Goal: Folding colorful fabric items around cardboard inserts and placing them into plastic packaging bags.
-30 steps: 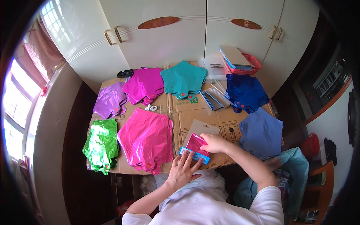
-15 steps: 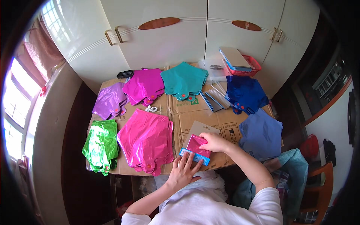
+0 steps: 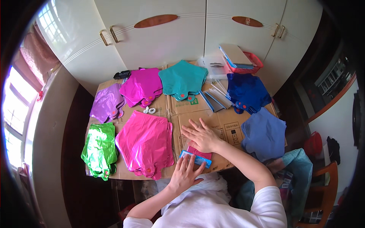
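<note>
My right hand [image 3: 203, 137] is laid flat, fingers spread, over the upper part of a folded pink foil piece [image 3: 201, 155] near the table's front edge. Most of the pale card beneath that foil is hidden by the hand. Across the foil's near end runs a blue printed card strip [image 3: 202, 162]. The fingers of my left hand [image 3: 183, 174] rest outstretched on this strip, gripping nothing. Just left of my hands lies a stack of bright pink foil sheets [image 3: 145, 142] with rounded tabs along its near edge.
Around the cardboard-covered table [image 3: 182, 114] lie foil stacks: green [image 3: 99, 146], lilac [image 3: 107, 102], magenta [image 3: 141, 86], teal [image 3: 184, 79], dark blue [image 3: 249, 92], periwinkle [image 3: 264, 133]. Blue-and-white cards [image 3: 216, 99] sit behind my right hand. A red basket [image 3: 253, 62] holds more cards. A wooden chair [image 3: 327, 190] stands right.
My right hand has let go of the pink foil's edge and spread out flat over it and the pale card. The left hand stays on the blue strip.
</note>
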A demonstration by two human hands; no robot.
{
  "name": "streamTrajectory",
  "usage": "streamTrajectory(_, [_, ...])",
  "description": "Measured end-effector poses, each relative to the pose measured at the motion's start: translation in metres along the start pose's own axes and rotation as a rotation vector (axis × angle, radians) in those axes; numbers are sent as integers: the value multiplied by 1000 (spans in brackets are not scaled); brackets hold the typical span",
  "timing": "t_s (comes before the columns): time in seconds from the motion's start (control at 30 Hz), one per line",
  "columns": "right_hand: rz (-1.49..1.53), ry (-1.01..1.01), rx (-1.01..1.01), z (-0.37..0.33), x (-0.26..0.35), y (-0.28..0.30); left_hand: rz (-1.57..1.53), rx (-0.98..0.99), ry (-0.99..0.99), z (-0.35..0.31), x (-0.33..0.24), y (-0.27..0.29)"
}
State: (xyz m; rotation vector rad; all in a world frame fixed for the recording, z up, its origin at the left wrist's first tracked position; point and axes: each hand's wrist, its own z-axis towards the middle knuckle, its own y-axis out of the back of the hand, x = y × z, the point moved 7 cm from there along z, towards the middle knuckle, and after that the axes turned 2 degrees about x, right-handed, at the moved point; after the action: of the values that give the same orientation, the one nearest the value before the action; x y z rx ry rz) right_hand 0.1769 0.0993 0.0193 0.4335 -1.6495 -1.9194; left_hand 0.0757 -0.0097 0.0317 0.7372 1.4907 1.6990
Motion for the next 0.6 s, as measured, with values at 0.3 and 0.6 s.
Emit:
streamTrajectory(0.3, [52,12,-11,2,2,2,-29,23,-1,-1,-1,-5])
streamTrajectory(0.6, [215,263,-19,-19,16,18,-29,24,12,-4,0,-13])
